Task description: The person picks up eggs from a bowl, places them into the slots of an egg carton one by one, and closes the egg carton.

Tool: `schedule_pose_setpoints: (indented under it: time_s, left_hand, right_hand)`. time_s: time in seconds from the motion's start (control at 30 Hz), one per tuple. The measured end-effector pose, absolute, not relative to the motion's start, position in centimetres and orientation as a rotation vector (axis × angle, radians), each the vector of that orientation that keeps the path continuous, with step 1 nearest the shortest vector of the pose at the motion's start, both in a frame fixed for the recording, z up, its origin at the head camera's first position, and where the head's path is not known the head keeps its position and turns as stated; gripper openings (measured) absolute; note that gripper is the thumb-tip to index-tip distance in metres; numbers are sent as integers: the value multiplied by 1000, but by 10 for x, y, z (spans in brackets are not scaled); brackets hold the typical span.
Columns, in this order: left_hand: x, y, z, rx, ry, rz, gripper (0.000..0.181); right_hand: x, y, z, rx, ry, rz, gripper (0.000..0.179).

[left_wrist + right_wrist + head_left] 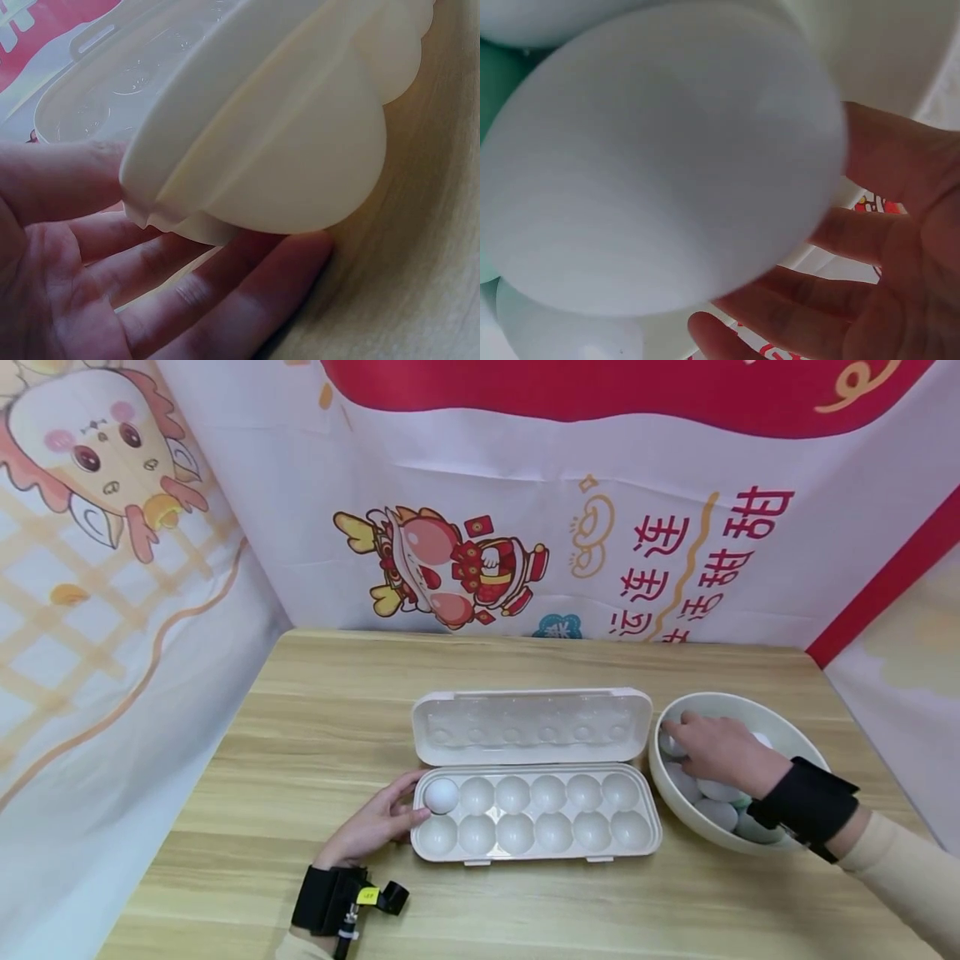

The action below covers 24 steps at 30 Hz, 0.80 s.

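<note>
A white plastic egg carton [536,814] lies with its lid [532,727] laid back, and one white egg [442,795] sits in its back left cup. My left hand [378,818] grips the carton's left end, thumb on the rim; the left wrist view shows fingers [289,270] under the carton's rounded cups [307,150]. Inside the cream bowl [787,735], my right hand [723,752] has thumb and fingers around a white egg [672,744] by the left wall. Another egg [660,165] fills much of the right wrist view and hides some of that hand's fingertips.
Several pale eggs [716,814] lie in the bowl, with a green one [499,90] among them. The bowl stands close to the carton's right end on a wooden table [330,693]. Printed cloths [465,460] hang behind and beside the table.
</note>
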State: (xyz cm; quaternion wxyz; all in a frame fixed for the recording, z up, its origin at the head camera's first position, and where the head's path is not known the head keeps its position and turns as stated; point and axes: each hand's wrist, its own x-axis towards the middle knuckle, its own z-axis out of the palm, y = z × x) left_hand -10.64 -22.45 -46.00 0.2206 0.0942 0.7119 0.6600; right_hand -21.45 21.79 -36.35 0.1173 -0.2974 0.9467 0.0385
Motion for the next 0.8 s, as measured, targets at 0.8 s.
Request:
schedule_pose_setpoints:
  time_s: [0.8]
  left_hand:
    - [-105, -225, -461, 268, 1951, 1834, 56]
  right_hand:
    - [-234, 230, -383, -885, 2981, -5, 29]
